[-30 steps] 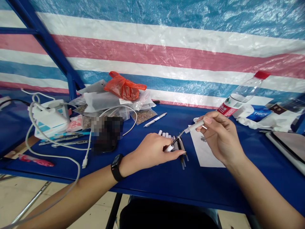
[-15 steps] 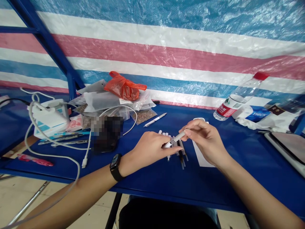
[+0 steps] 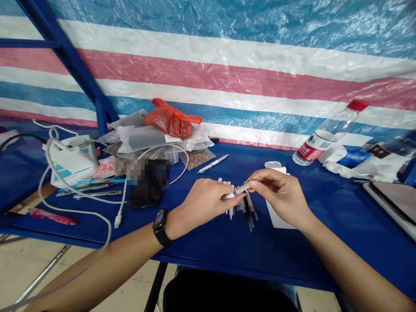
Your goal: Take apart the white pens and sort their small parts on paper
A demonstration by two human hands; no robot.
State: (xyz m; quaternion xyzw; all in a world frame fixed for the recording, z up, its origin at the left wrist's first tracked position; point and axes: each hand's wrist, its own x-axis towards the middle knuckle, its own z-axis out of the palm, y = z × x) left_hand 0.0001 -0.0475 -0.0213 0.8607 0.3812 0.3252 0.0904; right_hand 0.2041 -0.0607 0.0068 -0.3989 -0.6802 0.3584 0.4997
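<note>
A white pen (image 3: 235, 191) is held between both hands over the blue table (image 3: 208, 242). My left hand (image 3: 208, 201), with a black watch on the wrist, pinches the pen's lower left end. My right hand (image 3: 281, 193) pinches the upper right end, and the two halves meet. Under the hands lies a small heap of white pen barrels and dark refills (image 3: 245, 208). A white paper sheet (image 3: 276, 216) lies partly hidden beneath my right hand.
Another white pen (image 3: 212, 164) lies further back. Behind it sit clear plastic bags (image 3: 156, 138) and an orange bag (image 3: 172, 121). A white charger box with cables (image 3: 69, 160) is at left, a water bottle (image 3: 325, 134) and tissue pack (image 3: 351, 158) at right.
My right hand came down and left, bringing its pen piece against the piece in my left hand. The dark refill seen between them is now hidden inside the joined pen.
</note>
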